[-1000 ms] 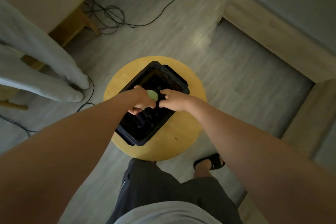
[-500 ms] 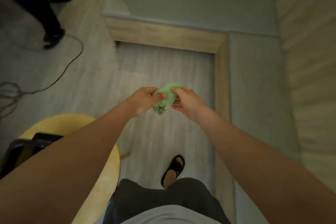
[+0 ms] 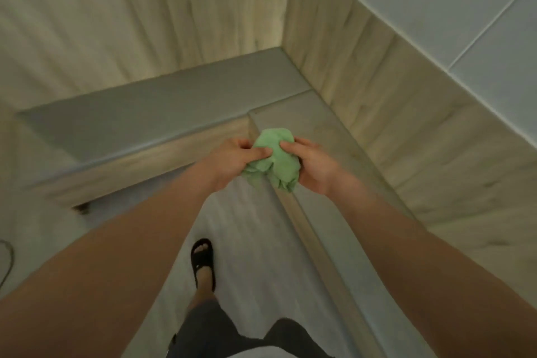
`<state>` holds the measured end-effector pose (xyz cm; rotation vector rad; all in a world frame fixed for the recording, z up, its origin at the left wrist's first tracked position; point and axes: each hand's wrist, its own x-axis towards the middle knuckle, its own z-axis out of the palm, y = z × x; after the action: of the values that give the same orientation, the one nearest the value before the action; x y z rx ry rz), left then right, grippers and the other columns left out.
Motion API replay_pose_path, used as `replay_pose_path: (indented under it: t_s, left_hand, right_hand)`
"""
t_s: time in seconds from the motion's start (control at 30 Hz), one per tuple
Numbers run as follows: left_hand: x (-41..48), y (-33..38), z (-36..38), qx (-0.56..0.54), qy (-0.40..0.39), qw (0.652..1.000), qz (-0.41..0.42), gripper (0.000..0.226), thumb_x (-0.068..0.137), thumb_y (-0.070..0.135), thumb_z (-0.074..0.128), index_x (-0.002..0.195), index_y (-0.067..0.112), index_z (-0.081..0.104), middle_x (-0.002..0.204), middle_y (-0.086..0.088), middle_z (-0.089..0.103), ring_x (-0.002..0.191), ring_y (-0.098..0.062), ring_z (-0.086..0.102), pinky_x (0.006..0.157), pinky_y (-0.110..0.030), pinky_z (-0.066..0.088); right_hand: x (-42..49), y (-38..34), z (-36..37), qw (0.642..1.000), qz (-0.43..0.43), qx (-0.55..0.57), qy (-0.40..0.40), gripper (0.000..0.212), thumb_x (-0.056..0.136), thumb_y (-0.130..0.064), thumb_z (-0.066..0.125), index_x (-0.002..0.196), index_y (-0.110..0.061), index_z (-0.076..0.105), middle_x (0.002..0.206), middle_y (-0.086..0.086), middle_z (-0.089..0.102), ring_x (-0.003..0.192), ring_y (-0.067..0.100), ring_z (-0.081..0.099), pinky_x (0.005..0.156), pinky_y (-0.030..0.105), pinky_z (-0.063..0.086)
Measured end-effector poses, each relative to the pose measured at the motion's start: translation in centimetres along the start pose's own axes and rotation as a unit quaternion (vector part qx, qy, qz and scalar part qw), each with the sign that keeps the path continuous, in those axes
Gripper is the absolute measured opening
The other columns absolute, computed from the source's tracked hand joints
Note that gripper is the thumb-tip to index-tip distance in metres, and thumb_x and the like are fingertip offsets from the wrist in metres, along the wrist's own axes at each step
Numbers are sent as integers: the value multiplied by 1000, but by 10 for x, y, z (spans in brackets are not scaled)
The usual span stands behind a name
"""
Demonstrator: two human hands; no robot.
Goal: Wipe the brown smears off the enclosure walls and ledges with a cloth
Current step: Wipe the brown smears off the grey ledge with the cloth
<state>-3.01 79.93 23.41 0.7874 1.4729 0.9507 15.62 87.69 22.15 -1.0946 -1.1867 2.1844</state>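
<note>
I count two hands, my left hand [image 3: 232,160] and my right hand [image 3: 313,166], and one green cloth [image 3: 276,160]. Two grey ledges: back ledge [image 3: 162,102], right ledge [image 3: 319,122]. Two wood-grain walls: back wall [image 3: 130,23], right wall [image 3: 392,113]. One sandalled foot [image 3: 202,256]. One cable [image 3: 8,259].

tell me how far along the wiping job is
Done: the green cloth is picked up and brought to the enclosure corner. In hand: the left hand and right hand grip it bunched above the grey ledge, apparently not touching it. Left: all wiping of ledge and walls; blur hides most smears.
</note>
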Motion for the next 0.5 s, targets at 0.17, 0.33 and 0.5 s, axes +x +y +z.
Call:
replay_pose_path:
  t_s: [0.17,0.33,0.5]
  left_hand:
    - [101,59,-57,2,-6,1000,22,35,81,8,82,110,-6,69,103,-19,75,81,-25,72,69,-36,59]
    - [164,130,-101,44,-167,984,45,32,82,26,80,107,7,76,102,-13,77,91,-29,73,77,-37,57]
    - [233,199,-106,12,-263,964,30,42,81,40,83,108,11,70,104,-14,74,99,-29,70,89,-45,56]
  right_hand:
    - [66,-50,6,997,-34,-18,73,44,99,-21,67,135,4,61,134,28,64,113,36,67,92,43,57]
    - [117,-106,30,986,-73,22,146,55,88,-27,70,133,2,62,120,26,70,103,36,71,79,40,58]
    - [152,-164,26,961,-123,-1,246,39,96,-19,69,131,-4,60,122,19,70,109,31,71,85,44,60]
